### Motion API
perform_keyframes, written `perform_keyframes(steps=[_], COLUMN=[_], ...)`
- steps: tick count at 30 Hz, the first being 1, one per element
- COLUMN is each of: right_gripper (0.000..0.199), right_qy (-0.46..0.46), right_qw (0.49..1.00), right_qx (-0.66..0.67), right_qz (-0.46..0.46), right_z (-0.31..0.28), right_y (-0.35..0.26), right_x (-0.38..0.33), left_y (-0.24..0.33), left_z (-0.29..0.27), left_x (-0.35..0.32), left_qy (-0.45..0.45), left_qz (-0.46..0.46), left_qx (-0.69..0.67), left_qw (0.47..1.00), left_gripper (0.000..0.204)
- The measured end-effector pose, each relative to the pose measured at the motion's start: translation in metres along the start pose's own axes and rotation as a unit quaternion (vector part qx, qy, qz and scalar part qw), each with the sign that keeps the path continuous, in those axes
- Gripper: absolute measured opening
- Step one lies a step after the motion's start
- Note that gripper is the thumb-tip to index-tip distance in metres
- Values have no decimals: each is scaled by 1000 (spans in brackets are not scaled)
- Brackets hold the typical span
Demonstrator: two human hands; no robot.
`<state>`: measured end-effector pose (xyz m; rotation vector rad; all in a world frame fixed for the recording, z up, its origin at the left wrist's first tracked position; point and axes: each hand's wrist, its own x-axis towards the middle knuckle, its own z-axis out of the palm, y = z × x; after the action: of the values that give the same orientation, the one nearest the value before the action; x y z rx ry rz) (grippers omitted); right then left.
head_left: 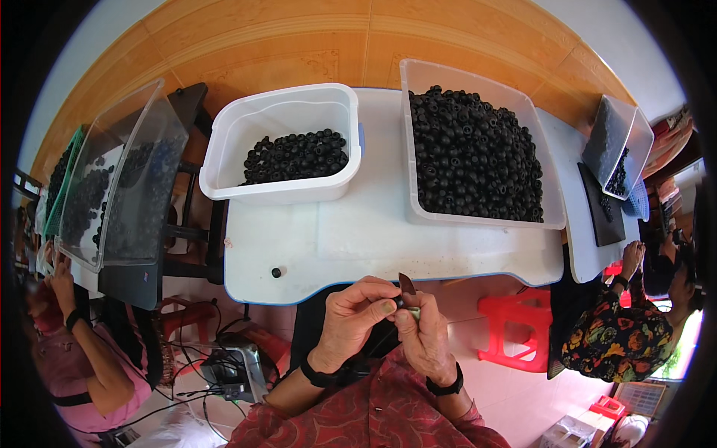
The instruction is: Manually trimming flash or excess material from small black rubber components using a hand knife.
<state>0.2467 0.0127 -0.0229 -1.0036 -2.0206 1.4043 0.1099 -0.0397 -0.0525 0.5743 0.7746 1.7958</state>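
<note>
In front of my chest, beyond the table's near edge, both hands meet. My left hand [349, 322] pinches a small round black piece [398, 302] between thumb and fingertips. My right hand [427, 340] is wrapped round a small knife [406, 284]; its dark blade points up and away, touching or very close to the piece. A bit of pale green, perhaps the handle, shows by the right thumb. One more black piece [276, 272], with a hole in it, lies alone near the front left of the white table [358, 239].
A white tub [280, 193] partly filled with black pieces stands back left. At the back right, a larger translucent bin [489, 219] is heaped with them. People work at both sides, near a tilted clear bin [112, 187] and a red stool [515, 328]. Cables [202, 366] trail at lower left.
</note>
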Motion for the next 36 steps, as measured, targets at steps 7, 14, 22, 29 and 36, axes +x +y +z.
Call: perform_keyframes(steps=[7, 14, 22, 29, 36], right_gripper=[26, 23, 17, 15, 20], right_qy=[-8, 10, 56, 63, 81], right_qw=[1000, 998, 987, 981, 991], right_qx=[-11, -42, -90, -121, -46], right_qz=[0, -35, -121, -135, -98], right_z=[0, 1, 6, 8, 13], right_y=[5, 2, 8, 3, 5], right_x=[-1, 2, 4, 3, -2], left_y=[-1, -1, 5, 0, -9], left_z=[1, -1, -1, 1, 0], left_x=[-1, -1, -4, -4, -5], left_qy=[12, 15, 23, 25, 26], left_qz=[9, 24, 7, 53, 3], left_qx=[41, 72, 95, 114, -60], left_qw=[999, 997, 995, 992, 998], left_gripper=[17, 16, 16, 14, 15])
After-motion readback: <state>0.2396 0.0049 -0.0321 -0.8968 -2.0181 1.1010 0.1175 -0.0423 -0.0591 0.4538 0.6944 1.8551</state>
